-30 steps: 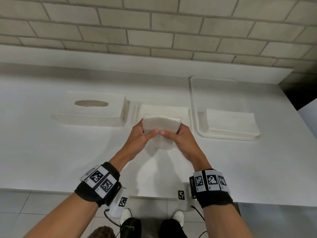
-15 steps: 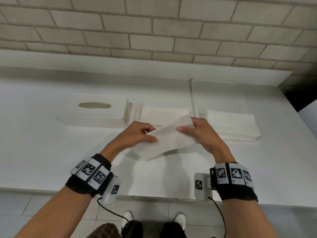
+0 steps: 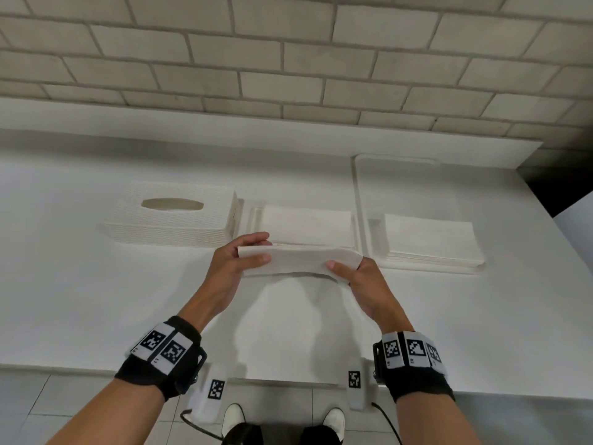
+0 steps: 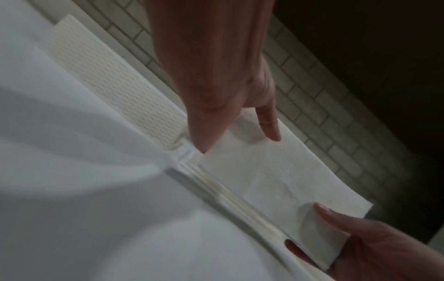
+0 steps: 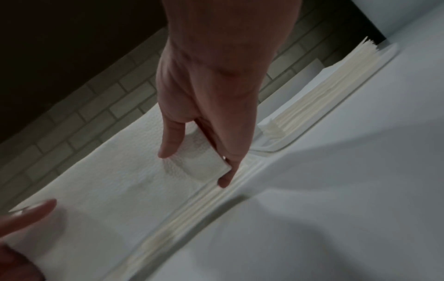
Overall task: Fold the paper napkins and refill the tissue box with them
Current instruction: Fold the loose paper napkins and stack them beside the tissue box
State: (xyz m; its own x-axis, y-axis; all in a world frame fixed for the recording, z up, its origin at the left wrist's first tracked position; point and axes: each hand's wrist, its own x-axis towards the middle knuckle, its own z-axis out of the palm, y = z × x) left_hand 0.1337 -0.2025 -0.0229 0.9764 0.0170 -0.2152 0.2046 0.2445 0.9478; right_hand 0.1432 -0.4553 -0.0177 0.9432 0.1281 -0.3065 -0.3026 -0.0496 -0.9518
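Note:
A folded white paper napkin (image 3: 300,260) (image 4: 276,175) (image 5: 125,182) stretches level between my hands, just above the table. My left hand (image 3: 239,255) pinches its left end between thumb and fingers. My right hand (image 3: 351,271) pinches its right end the same way. Right behind it, a stack of folded napkins (image 3: 306,224) lies in the shallow base tray (image 3: 252,220) of the tissue box. The white textured tissue box cover (image 3: 173,216) with an oval slot stands to the left. A pile of unfolded napkins (image 3: 430,237) rests in a clear tray (image 3: 361,200) on the right.
A grey brick wall (image 3: 288,59) and a low white ledge close off the back of the white table (image 3: 96,300). The table's front edge is near my wrists, with tiled floor and my shoes below. A dark gap opens at the far right.
The napkin was bunched upright between my hands, then drawn out slanted. Now my hands have spread apart and hold it long and level in front of the stack.

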